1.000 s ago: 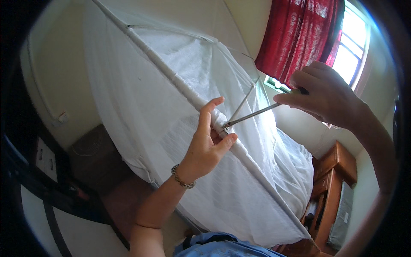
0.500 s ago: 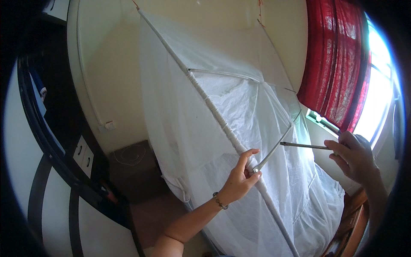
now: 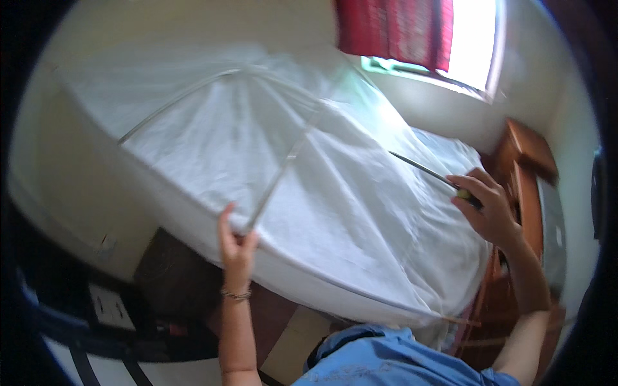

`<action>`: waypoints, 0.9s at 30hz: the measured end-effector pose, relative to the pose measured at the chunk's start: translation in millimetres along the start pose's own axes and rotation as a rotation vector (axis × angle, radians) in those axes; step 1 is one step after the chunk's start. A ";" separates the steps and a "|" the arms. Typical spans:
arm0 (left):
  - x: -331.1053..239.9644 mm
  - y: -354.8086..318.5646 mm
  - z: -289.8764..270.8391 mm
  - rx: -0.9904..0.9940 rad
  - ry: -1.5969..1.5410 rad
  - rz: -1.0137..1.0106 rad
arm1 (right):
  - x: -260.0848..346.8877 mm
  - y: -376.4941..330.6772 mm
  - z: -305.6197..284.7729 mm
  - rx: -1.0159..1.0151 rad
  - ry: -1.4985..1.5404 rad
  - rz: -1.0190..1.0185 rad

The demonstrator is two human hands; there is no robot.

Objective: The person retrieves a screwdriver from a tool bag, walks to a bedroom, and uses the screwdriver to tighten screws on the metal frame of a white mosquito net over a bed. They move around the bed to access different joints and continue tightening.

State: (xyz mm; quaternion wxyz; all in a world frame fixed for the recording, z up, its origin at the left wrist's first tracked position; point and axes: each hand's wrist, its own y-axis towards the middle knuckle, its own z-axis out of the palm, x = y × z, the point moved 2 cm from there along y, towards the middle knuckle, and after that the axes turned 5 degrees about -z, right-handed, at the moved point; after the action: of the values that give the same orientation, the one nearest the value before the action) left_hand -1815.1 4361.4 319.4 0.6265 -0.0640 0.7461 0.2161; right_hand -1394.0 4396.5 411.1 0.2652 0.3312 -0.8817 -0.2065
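A white mosquito net [image 3: 360, 219] hangs on a frame of thin poles. My left hand [image 3: 238, 248] grips the net's near edge pole, right where a slanting white strut [image 3: 277, 177] meets it. The picture is blurred, so the joint under my fingers is hard to make out. Over the net's right part, my right hand [image 3: 486, 206] is closed on a screwdriver [image 3: 425, 168] with a long dark shaft and a partly yellowish handle. Its tip points left and away, apart from the strut.
A red curtain [image 3: 396, 29] hangs at a bright window [image 3: 473, 45] behind the net. To the right stands brown wooden furniture [image 3: 528, 154]. Dark box-like furniture [image 3: 177, 267] sits beyond the net's left edge, near white drawers [image 3: 109, 307].
My view has swung right and tilted, so net and window appear further left. The screwdriver's shaft now slants, and its tip is further from the strut. My left hand still grips the pole.
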 end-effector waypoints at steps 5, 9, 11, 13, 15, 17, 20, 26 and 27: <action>40.1 6.0 -26.0 -0.097 0.053 -0.111 | -56.5 -91.3 41.7 -0.027 0.091 0.394; 48.5 13.2 -36.5 -0.065 0.031 -0.002 | -71.4 -160.0 77.6 -0.060 0.182 0.647; 48.9 13.9 -38.6 -0.061 0.018 0.001 | -72.3 -186.9 91.2 -0.073 0.255 0.745; 47.8 13.4 -37.9 -0.065 0.024 0.021 | -69.6 -204.6 103.9 -0.092 0.316 0.821; 46.8 13.2 -34.1 -0.046 0.007 0.068 | -64.3 -219.3 112.4 -0.122 0.365 0.867; 47.1 13.0 -32.3 -0.113 0.044 0.041 | -60.6 -232.3 119.4 -0.097 0.423 0.974; 48.4 10.5 -27.6 -0.179 0.097 0.058 | -58.2 -245.8 130.1 -0.108 0.424 0.949; 53.1 4.0 -25.6 -0.294 0.120 0.075 | -59.6 -273.0 154.2 -0.064 0.459 1.046; 53.8 3.3 -25.5 -0.302 0.128 0.080 | -58.7 -277.1 158.1 -0.056 0.479 1.068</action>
State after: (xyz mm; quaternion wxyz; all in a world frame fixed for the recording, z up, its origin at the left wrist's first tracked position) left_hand -1850.6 4363.6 271.5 0.5517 -0.1411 0.7456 0.3461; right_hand -1320.5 4274.4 119.6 0.5331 -0.1286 -0.8361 0.0130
